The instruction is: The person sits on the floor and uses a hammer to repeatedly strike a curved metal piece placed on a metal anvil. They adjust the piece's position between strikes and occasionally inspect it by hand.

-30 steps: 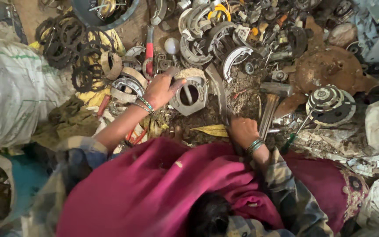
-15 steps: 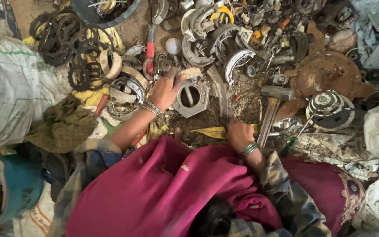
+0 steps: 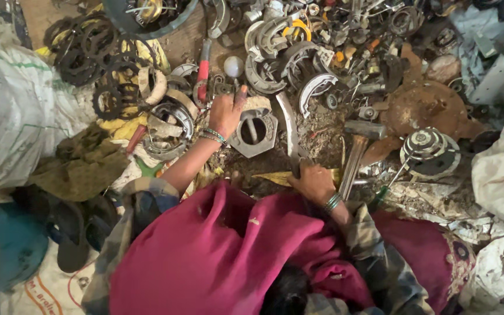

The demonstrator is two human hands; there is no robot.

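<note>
Left hand point(image 3: 226, 114) on grey metal ring point(image 3: 254, 132), grip loose. Right hand point(image 3: 313, 182) clenched round curved metal strip point(image 3: 287, 129).

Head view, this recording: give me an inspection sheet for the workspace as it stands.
Surface: dirt ground, littered with scrap metal.
Job's things: grey hexagonal metal housing with a round hole; long curved grey metal bar.
Clutter: hammer with a wooden handle, rusty round plate, curved brake-shoe pieces, black toothed rings, red-handled tool.
Grippers: left hand rests on the housing's upper left edge; right hand closed around the bar's lower end.
Cables: nothing seen.
Surroundings: white woven sack at left, magenta cloth over the person's lap.
</note>
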